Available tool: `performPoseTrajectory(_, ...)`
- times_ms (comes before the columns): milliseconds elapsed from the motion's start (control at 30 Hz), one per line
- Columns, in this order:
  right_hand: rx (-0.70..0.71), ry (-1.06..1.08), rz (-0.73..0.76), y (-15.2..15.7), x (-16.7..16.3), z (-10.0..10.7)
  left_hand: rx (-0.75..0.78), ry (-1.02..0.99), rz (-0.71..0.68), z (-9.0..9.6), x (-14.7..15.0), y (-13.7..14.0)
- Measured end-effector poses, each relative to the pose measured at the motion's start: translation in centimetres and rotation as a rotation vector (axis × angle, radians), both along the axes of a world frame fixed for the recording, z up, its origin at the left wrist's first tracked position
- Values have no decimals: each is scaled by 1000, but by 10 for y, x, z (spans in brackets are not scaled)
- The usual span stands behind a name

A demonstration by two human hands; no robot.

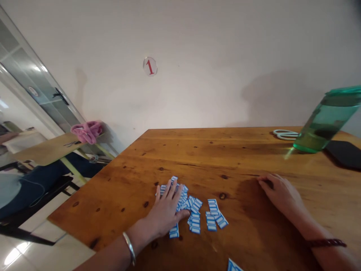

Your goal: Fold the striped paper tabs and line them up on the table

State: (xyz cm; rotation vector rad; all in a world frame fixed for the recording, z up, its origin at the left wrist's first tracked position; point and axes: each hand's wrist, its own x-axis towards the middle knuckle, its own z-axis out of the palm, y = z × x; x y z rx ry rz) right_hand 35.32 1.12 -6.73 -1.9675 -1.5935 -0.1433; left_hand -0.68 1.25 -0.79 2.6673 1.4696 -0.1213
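My left hand [166, 212] lies flat with fingers spread over a heap of small blue-and-white paper labels [183, 203], covering part of them. To the right of that heap, a smaller cluster of the same labels [213, 214] overlaps on the wood. Another blue-and-white label piece [233, 265] is cut off by the bottom edge of the view. My right hand [282, 192] rests on the tabletop apart from the labels, its fingers curled and the thumb near the index finger. Nothing shows in its grip.
The wooden table [191, 150] meets a white wall. At its right stand a green water bottle [324, 124], a coiled white cable [284, 134] and a dark flat object [345, 154]. Left, a person sits by a smaller table [45, 148] bearing a pink cloth item [87, 131].
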Motion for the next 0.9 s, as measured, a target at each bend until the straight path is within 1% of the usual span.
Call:
performPoseTrajectory(67,-2,1,2,-1,-1,1,-58,1,-134,2,1,-10)
performPoseTrajectory(167,-5,5,10,-1,-1,2,-79,-48,-301,13,4,-24)
performPoseTrajectory(233,-4,12,16,0,0,3,-123,-46,-417,18,6,-29)
performPoseTrajectory(267,-4,14,14,0,0,3,-136,-35,-430,19,6,-29)
performPoseTrajectory(300,-5,15,11,0,0,2,-139,-16,-402,18,5,-28)
performPoseTrajectory(367,-8,18,8,0,0,2,-100,13,-267,15,3,-26)
performPoseTrajectory(400,-8,21,10,0,0,2,-86,21,-224,14,2,-25)
performPoseTrajectory(433,-6,23,13,0,-1,2,-91,22,-227,13,2,-26)
performPoseTrajectory(533,2,24,13,-1,-2,3,-186,3,-353,14,1,-31)
performPoseTrajectory(567,5,22,9,-1,-2,3,-202,0,-355,15,3,-33)
performPoseTrajectory(667,9,10,1,-1,-2,3,-160,-7,-233,18,11,-35)
performPoseTrajectory(700,10,7,1,-1,-2,3,-140,-15,-215,19,15,-34)
performPoseTrajectory(733,10,5,2,-1,-1,3,-131,-27,-236,19,20,-34)
performPoseTrajectory(833,7,9,7,0,0,2,-151,-84,-417,21,33,-35)
performPoseTrajectory(900,-2,14,8,0,0,2,-180,-125,-506,23,37,-37)
